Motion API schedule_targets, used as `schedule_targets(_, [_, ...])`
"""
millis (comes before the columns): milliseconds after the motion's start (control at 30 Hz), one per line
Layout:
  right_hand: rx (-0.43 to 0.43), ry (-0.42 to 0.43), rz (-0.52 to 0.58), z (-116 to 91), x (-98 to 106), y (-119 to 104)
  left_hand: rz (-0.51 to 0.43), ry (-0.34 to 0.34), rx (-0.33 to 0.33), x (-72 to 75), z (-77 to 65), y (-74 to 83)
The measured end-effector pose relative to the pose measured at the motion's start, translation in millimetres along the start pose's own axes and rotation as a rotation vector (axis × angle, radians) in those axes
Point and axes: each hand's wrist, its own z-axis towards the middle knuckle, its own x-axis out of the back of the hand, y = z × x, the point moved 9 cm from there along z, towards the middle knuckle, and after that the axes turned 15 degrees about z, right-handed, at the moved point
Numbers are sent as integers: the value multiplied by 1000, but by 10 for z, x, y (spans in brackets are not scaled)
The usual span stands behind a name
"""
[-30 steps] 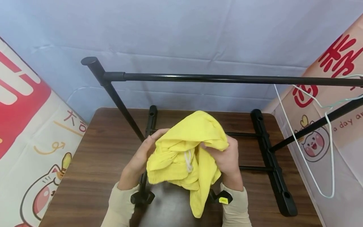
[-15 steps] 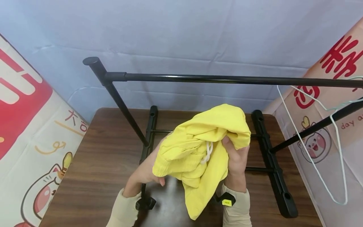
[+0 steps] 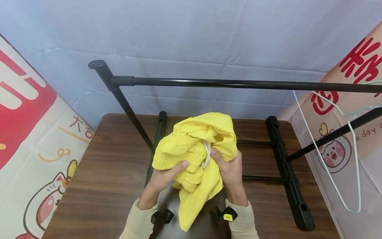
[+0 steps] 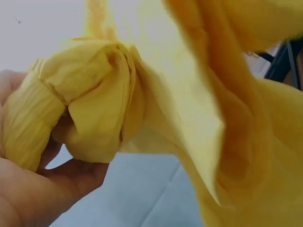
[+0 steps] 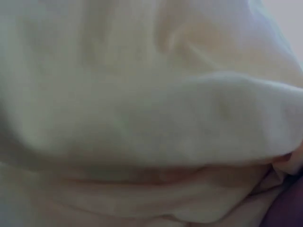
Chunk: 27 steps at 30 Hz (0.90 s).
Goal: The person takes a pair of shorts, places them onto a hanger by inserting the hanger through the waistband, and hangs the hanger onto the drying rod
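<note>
Two hands [image 3: 165, 176] [image 3: 232, 168] round yellow garment [image 3: 195, 169]

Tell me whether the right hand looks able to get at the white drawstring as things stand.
Probably yes: the right hand grips the yellow cloth with its thumb close beside the white drawstring, and nothing seems to lie between them, though it may need to loosen its hold first.

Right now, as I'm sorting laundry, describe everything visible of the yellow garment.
The yellow garment is creased, bunched cloth with a gathered edge and a white cord near its middle. It hangs to a point below. It shows below the black bar in the head view, gripped by the left hand near that edge and the right hand opposite.
</note>
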Motion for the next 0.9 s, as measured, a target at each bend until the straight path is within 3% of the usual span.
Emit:
schedule_targets(100, [-47, -12, -100, 9, 44, 8, 31, 39, 22, 52, 85, 109])
schedule_targets(233, [-61, -35, -238, 50, 104, -100, 133, 92, -10, 174, 147, 202])
schedule_targets(300, [15, -55, -277, 78, 107, -246, 186, 102, -33, 240, 169, 211])
schedule_targets(400, [197, -114, -315, 101, 44, -557, 257, 103, -59, 336, 203, 201])
schedule_targets(467, [340, -146, -392, 93, -42, -793, 295, 98, -39, 396, 222, 179])
schedule_targets(567, [476, -189, -535, 74, -198, -1051, 351, 88, 11, 466, 247, 149])
schedule_targets(733, [565, -289, -735, 56, -393, -1163, 414, 14, 108, 457, 258, 77])
schedule_targets(900, [545, -495, -806, 58, -555, -929, 419, -88, 171, 330, 254, 20])
